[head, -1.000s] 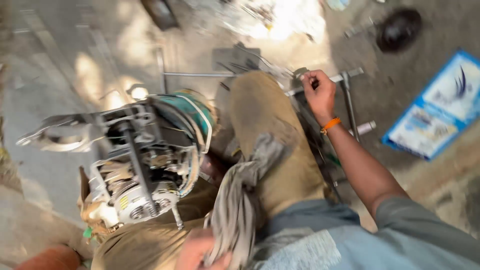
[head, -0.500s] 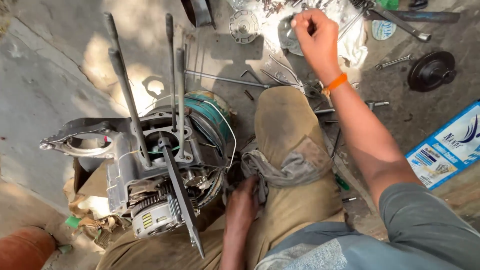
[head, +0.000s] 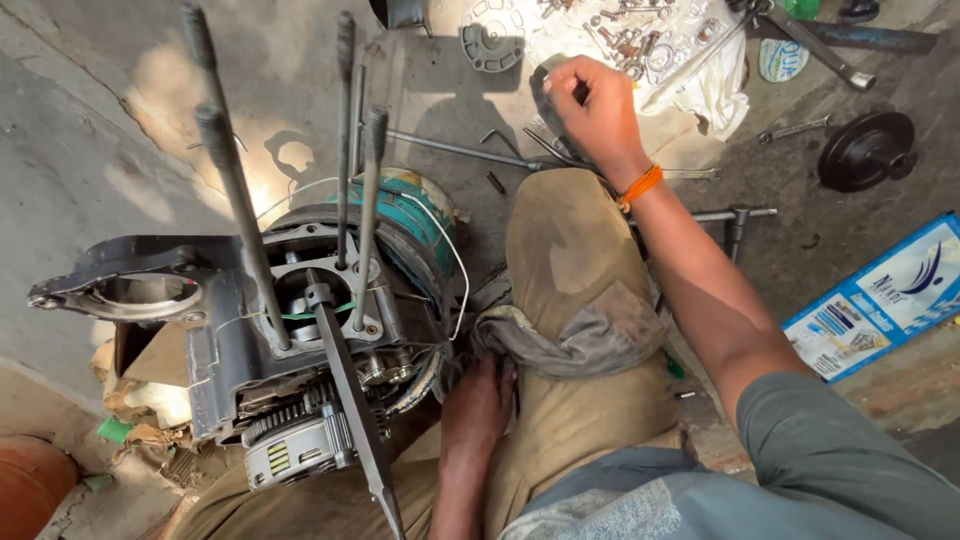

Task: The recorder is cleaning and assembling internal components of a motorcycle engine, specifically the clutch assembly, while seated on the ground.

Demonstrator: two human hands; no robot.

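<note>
While right hand (head: 592, 110) curls narrow around small dark part at 12 o'clock, left hand (head: 478, 410) lies flat near grey rag (head: 560, 335); engine block (head: 270, 340) at 9 o'clock.

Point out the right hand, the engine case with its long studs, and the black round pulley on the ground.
right hand (head: 598, 112), head view, on the back of the hand.
engine case (head: 225, 345), head view, on its dark side wall.
black round pulley (head: 862, 152), head view, on its flat face.
</note>
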